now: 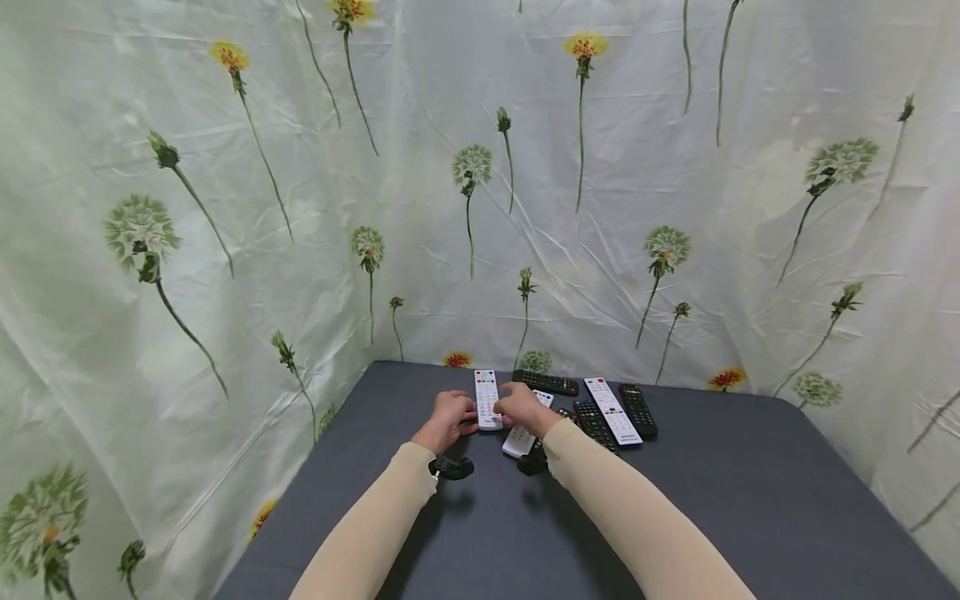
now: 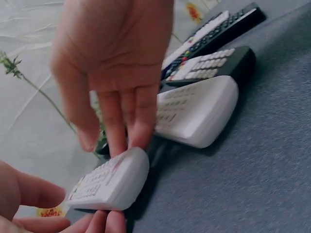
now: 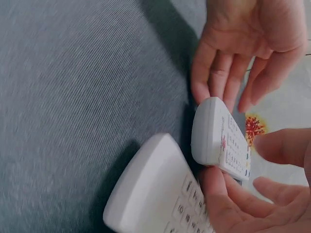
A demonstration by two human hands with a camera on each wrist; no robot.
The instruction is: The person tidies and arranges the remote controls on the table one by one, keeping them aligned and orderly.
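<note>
A white remote control (image 1: 487,396) lies lengthwise on the dark grey table, its buttons facing up. My left hand (image 1: 452,414) is at its left side; in the left wrist view those fingers (image 2: 114,221) touch the lower edge while the thumb stays off the keys. From the other side my right hand (image 1: 522,406) reaches it, fingertips along the right edge. The right thumb (image 3: 282,147) is held apart from the remote in the right wrist view. A second white remote (image 1: 519,442) lies slanted under my right hand, partly hidden by it.
Right of my hands lie more remotes: a black one (image 1: 546,382) crosswise at the back, a long white one (image 1: 613,412), a black one (image 1: 638,410) at the far right and another black one (image 1: 596,427) between. A flowered curtain (image 1: 420,208) hangs behind the table (image 1: 480,542).
</note>
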